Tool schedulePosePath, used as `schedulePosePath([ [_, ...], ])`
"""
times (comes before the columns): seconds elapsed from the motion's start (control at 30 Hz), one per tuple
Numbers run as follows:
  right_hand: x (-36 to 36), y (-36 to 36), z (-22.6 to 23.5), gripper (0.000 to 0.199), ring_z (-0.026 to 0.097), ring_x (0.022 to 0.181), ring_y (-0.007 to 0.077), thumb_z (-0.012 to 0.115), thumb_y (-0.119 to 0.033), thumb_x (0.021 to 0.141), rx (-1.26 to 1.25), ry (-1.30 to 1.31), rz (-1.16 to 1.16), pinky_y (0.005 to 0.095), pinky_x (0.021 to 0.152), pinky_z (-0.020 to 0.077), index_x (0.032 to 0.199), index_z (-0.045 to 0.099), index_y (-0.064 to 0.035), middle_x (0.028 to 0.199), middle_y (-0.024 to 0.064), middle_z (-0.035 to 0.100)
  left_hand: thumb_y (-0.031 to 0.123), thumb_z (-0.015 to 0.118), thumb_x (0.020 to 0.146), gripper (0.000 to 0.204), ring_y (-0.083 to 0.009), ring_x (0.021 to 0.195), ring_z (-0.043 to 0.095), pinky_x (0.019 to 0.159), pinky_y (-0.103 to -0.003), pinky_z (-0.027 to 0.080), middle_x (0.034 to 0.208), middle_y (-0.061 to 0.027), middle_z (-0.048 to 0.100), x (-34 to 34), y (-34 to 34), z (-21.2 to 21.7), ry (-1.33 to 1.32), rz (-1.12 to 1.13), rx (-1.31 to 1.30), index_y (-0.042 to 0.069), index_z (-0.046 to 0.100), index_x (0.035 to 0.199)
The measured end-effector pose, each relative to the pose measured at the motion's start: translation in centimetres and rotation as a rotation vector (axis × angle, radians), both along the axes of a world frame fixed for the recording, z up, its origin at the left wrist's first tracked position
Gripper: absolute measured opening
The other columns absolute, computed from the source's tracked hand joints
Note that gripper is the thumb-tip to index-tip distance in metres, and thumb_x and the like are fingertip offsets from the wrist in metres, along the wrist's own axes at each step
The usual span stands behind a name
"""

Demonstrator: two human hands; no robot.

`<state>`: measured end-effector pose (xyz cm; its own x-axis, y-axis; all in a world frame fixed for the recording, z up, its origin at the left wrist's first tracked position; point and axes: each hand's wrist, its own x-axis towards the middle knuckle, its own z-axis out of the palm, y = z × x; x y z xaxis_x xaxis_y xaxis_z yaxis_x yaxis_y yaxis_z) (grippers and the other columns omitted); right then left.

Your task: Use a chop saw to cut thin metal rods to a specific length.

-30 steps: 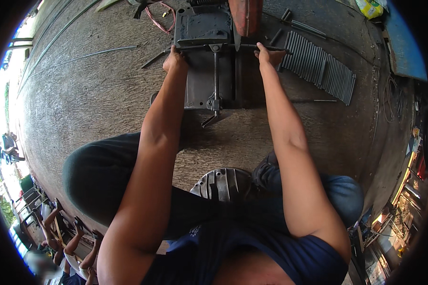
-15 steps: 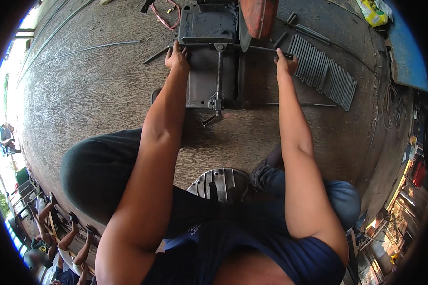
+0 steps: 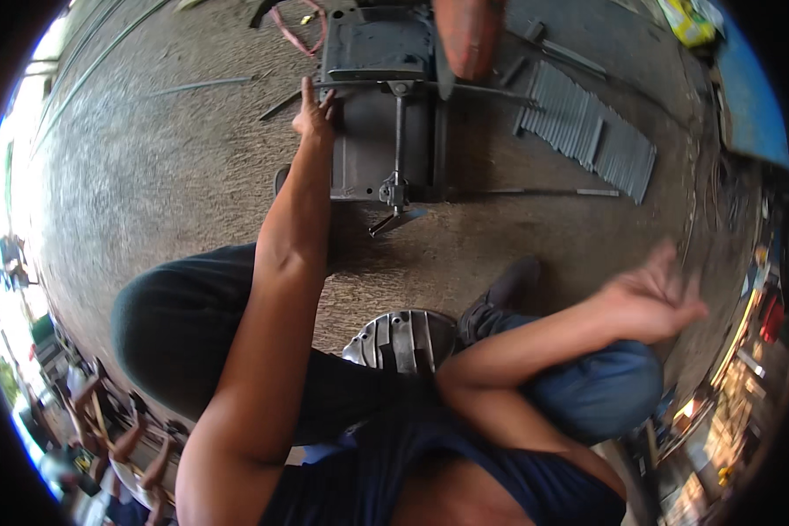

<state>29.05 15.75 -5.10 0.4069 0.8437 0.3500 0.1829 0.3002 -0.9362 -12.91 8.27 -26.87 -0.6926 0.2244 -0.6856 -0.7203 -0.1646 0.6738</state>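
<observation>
My left hand (image 3: pixel 314 116) is at the left end of a thin metal rod (image 3: pixel 473 88), its fingers stretched and apart; whether they press on the rod is unclear. The rod lies across a cut-off saw (image 3: pixel 380 145) at its vise, whose screw (image 3: pixel 400 140) runs toward me. Just right of the vise, the saw's disc (image 3: pixel 446 79) hangs beside its orange-red guard (image 3: pixel 472 39). Off to the right, above my bent knee, my right hand (image 3: pixel 653 296) is smeared by motion; its fingers look spread and nothing shows in them.
Several cut rods (image 3: pixel 592 131) lie in a row right of the saw. A longer rod (image 3: pixel 543 191) rests on the floor nearer me. A ribbed metal casting (image 3: pixel 401 340) sits between my legs. A blue sheet (image 3: pixel 754 105) stands far right. Other people (image 3: pixel 118 447) are at lower left.
My right hand has let go of the rod's right side and swung back and right toward my knee. My left hand remains at the rod's left end, its fingers slightly more spread.
</observation>
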Motion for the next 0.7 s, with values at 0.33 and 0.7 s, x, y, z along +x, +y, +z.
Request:
schedulePosePath([
  [0.33, 1.4, -8.6, -25.5, 0.074, 0.012, 0.142, 0.0383, 0.048, -0.036, 0.094, -1.134, -0.864, -0.147, 0.0517, 0.114, 0.0156, 0.148, 0.013, 0.0011, 0.153, 0.0244, 0.012, 0.041, 0.068, 0.085, 0.072, -0.0314, 0.074, 0.07, 0.06, -0.035, 0.057, 0.103, -0.0198, 0.059, 0.5, -3.1, -3.7, 0.346, -0.222, -0.159, -0.013, 0.041, 0.123],
  [0.7, -2.3, -10.1, -24.0, 0.069, 0.032, 0.134, 0.0413, 0.052, -0.037, 0.093, -0.973, -1.26, 0.057, 0.0531, 0.105, 0.033, 0.146, 0.025, -0.0028, 0.145, 0.0269, 0.031, 0.037, 0.063, 0.086, 0.041, -0.0263, 0.085, 0.068, 0.08, -0.035, 0.05, 0.088, -0.0145, 0.071, 1.8, -3.0, -2.9, 0.791, -0.587, -0.621, -0.002, 0.068, 0.098],
])
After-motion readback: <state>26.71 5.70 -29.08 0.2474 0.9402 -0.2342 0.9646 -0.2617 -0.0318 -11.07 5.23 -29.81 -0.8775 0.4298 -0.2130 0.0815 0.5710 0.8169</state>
